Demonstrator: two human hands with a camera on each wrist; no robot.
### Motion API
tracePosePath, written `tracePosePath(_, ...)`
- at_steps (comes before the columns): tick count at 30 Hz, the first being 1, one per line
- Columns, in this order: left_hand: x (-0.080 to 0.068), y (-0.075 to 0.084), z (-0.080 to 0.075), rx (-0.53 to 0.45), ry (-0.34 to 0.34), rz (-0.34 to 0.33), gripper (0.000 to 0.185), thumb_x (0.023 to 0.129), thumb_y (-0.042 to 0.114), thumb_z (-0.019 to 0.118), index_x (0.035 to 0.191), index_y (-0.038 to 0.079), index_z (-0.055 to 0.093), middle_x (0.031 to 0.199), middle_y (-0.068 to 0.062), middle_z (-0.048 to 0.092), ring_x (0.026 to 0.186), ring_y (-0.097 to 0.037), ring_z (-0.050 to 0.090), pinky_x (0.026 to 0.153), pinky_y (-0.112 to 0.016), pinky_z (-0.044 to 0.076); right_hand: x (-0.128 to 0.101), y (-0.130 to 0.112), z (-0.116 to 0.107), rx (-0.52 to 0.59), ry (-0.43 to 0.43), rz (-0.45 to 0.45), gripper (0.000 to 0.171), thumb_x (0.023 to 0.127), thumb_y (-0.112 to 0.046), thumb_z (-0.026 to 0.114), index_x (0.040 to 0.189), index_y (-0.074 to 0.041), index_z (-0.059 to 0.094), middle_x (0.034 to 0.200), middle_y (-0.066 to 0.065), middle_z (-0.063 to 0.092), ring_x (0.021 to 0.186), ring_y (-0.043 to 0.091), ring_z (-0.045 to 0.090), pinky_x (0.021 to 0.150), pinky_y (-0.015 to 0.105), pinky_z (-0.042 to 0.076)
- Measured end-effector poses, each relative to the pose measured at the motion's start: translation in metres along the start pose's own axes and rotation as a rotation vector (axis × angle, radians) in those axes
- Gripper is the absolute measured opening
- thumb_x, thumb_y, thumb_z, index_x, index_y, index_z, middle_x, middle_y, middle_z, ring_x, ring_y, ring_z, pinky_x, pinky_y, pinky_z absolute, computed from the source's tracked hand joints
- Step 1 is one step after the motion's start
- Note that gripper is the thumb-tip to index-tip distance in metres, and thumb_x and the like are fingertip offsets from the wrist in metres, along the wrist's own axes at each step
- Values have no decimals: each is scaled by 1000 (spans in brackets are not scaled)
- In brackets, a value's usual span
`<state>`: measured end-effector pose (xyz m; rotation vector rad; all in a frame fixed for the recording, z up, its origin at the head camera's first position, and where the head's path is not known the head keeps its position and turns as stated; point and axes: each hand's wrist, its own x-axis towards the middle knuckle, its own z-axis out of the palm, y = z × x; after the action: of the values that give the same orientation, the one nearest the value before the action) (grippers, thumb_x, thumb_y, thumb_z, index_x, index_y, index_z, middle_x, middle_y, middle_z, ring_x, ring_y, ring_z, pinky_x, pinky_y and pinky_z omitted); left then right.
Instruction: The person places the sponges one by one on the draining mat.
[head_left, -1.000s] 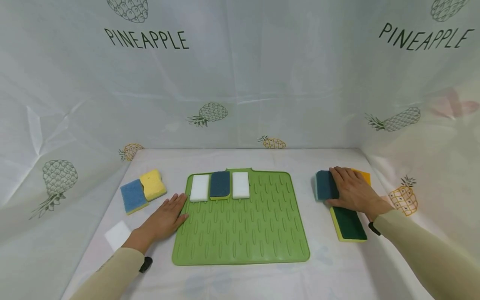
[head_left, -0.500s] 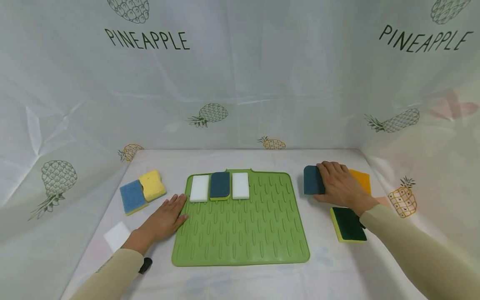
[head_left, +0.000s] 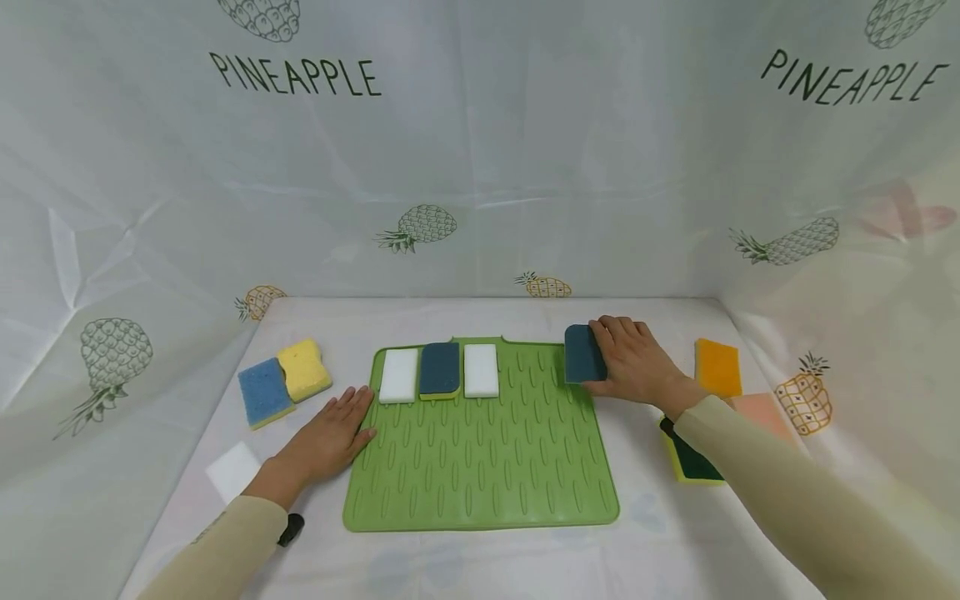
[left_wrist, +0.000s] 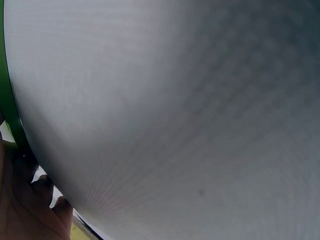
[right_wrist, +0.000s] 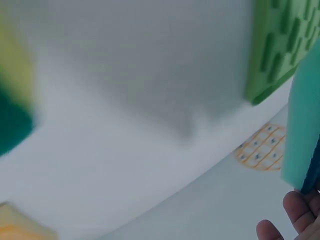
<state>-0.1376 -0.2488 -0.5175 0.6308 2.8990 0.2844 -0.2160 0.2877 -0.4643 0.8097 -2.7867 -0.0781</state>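
The person's right hand [head_left: 633, 367] holds a dark blue, soft rectangular sponge [head_left: 582, 354] with its fingers curled round it, just over the right edge of the green bumpy rubber mat [head_left: 480, 467], at about 2 o'clock on it. This looks like the carrying step. Next, the sponge likely needs to be set down flat beside the white foam block [head_left: 481, 370]. The left hand [head_left: 330, 437] rests flat and open on the mat's 9 o'clock edge.

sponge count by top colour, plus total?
White: 3
Dark blue: 2, one in right hand
Light blue: 1
Yellow: 1
Orange: 1
Green: 1
Total: 9
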Motion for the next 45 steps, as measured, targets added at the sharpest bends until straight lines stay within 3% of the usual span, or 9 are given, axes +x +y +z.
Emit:
tracePosePath(12,2,-1,0,-17,1,2,71,112,36,50,165,-4,25,171,-22,29,159,-45,25,129,-62,24,41,-41,8,68,-75,-72,109,82,-72,76,154,3,45,149,24,52,134,43,52,107,62,47)
tracePosePath(20,2,-1,0,-11,12,5,71,112,36,51,165,-4,26,171,-22,30,159,-45,26,129,-63,25,57,-55,11,91,-153,-69,107,84,-72,72,157,1,44,153,22,51,138,41,50,108,61,47)
tracePosePath(30,2,0,-1,-15,6,-4,71,112,36,51,165,-4,26,171,-23,30,159,-45,26,129,-62,24,67,-60,21,149,-232,-42,109,86,-76,66,160,0,40,158,21,47,144,40,46,113,60,43)
tracePosePath(45,0,3,0,-11,15,7,70,112,35,52,165,-4,26,171,-22,31,158,-45,26,129,-62,26,69,-64,30,160,-256,-40,108,86,-74,66,160,-1,40,160,19,46,146,38,45,114,60,43)
